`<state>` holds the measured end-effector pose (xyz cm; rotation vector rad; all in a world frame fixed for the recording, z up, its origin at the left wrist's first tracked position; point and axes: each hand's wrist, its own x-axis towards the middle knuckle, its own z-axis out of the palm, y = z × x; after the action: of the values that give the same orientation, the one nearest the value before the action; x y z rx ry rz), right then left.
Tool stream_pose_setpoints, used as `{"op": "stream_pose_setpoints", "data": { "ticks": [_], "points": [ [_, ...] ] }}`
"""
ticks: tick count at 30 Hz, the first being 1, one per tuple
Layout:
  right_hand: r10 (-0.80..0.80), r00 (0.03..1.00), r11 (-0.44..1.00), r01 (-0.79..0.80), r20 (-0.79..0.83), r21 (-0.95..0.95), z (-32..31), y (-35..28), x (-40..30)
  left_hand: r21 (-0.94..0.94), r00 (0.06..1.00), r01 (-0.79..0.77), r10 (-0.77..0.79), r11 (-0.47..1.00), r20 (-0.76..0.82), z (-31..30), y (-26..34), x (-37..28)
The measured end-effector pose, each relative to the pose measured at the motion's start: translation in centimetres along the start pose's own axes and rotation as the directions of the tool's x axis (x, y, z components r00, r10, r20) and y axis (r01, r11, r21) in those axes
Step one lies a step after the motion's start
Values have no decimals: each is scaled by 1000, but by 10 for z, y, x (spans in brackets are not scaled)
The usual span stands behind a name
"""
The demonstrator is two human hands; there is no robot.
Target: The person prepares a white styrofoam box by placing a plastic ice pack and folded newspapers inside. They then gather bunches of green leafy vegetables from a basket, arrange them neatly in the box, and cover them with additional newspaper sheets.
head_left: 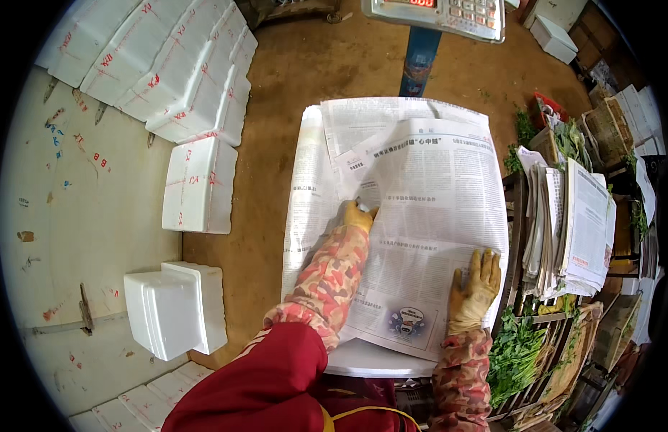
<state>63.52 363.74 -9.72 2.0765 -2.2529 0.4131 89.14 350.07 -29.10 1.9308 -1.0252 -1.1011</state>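
Note:
Overlapping newspaper sheets [420, 216] cover a pale foam box or platform below the scale, and part of its smooth white edge [377, 363] shows at the near side. My left hand [360, 215], in a yellowed glove, is at the middle of the paper, beside the raised edge of a sheet; its fingers are partly hidden, so its hold is unclear. My right hand [477, 289], also gloved, lies flat on the paper's right side with fingers spread. Both forearms wear camouflage sleeves.
A digital scale's display head [436, 16] stands on a blue post [420, 62] beyond the paper. White foam boxes [199, 186] are stacked at left. To the right, folded newspapers [582, 227] sit on a rack above bundled leafy greens [515, 351]. A red container [550, 108] is farther back.

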Motion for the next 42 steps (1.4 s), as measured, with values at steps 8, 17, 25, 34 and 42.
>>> {"op": "stream_pose_setpoints", "data": {
  "ticks": [8, 17, 25, 34, 42],
  "points": [
    [-36, 999, 999, 36, -6, 28, 0, -5, 2, -57, 953, 274, -264, 960, 150, 15, -23, 32],
    [-16, 1000, 1000, 16, -5, -5, 2, 3, -2, 46, 878, -271, 267, 961, -397, -47, 63, -23],
    [-62, 995, 985, 74, -80, 158, -17, -3, 0, -262, 876, -429, 327, 864, -355, -184, 204, -84],
    [-68, 998, 997, 68, -10, 47, -16, -5, -9, 268, 368, -560, 525, 784, -767, -407, 256, -89],
    [97, 994, 778, -45, -49, 627, -64, -20, -1, 596, -391, -708, 913, -380, 118, -339, 343, -202]
  ]
}}
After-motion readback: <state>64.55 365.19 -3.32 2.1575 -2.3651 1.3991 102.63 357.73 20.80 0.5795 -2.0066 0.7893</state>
